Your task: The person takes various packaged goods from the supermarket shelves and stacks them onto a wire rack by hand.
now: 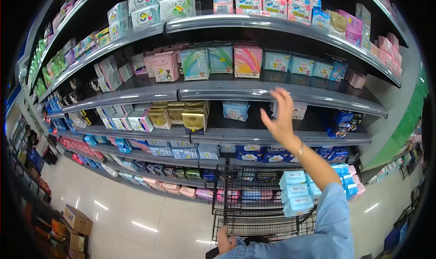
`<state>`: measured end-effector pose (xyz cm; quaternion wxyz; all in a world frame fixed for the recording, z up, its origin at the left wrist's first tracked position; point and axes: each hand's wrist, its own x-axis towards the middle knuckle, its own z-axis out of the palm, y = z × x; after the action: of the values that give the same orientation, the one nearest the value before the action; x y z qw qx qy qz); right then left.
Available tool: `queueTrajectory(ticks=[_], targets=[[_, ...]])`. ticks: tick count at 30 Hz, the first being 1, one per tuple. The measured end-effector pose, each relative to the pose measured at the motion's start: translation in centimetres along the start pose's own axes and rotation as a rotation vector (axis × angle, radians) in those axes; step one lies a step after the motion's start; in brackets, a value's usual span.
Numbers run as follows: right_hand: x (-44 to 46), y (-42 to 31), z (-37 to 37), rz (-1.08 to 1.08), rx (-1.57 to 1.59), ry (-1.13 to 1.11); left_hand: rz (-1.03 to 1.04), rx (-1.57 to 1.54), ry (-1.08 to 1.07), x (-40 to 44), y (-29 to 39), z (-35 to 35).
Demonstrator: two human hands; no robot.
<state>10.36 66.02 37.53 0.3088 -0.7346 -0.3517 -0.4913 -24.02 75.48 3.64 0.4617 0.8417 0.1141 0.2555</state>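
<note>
My right hand (282,121) is raised in front of the third shelf down, its fingers spread with nothing in them. Partly hidden behind it are a few pale packs (299,110) on that shelf. To its left stands a light blue pack (235,110). Low in view, my left hand (225,241) is curled beside the black wire cart (254,212); what it holds, if anything, is hidden. Light blue packs (298,199) are stacked in the cart under my right arm.
Grey shelf edges (254,94) curve across the view. Above my right hand are blue packs (277,61) and a pink striped pack (248,61); gold packs (194,121) stand to the left. Cardboard boxes (78,219) sit on the tiled floor (131,218) at lower left.
</note>
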Motion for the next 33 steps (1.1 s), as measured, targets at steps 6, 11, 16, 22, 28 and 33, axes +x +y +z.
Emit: queueTrajectory(ticks=[6,11,16,22,28,33], targets=[[10.9,0.7,10.4,0.399,-0.227,0.088,-0.431,-0.052,0.292,-4.5,-5.3,-3.1],[14.2,4.8,15.9,0.662,-0.275,0.1,-0.446,-0.083,0.402,-4.8,-4.8,-1.5],[14.7,4.3,16.0,0.657,-0.092,0.139,-0.396,-0.04,0.464,-5.0,-4.9,-2.0],[12.8,2.0,7.2,0.167,0.176,0.334,-0.38,-0.083,0.403,-2.8,-1.9,-1.7],[-2.1,-3.1,-6.0,0.443,1.024,0.03,-0.051,0.033,0.031,3.0,0.9,0.7],[-20.0,-1.3,-5.0,0.643,0.553,-0.185,0.185,-0.012,-0.155,7.7,3.0,4.4]])
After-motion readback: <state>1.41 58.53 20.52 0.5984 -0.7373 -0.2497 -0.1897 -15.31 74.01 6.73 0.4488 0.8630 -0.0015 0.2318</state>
